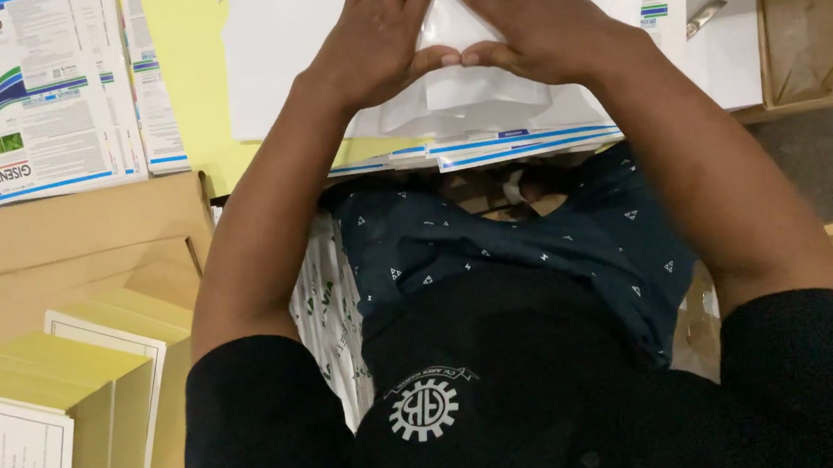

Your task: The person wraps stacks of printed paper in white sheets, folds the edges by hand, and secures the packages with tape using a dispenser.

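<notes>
The left hand [379, 31] and right hand [533, 13] press flat, fingers spread, on a folded white paper [465, 99]. Its smooth long edge runs left to right. Thumbs touch, gripping nothing.

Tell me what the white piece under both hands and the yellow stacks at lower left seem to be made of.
White piece: seemingly thin paper or card, matte, with sharp folded edges, pressed flat by the left hand and right hand. Yellow stacks: probably card or paperboard, matte, with crisp edges and layered sides.
</notes>
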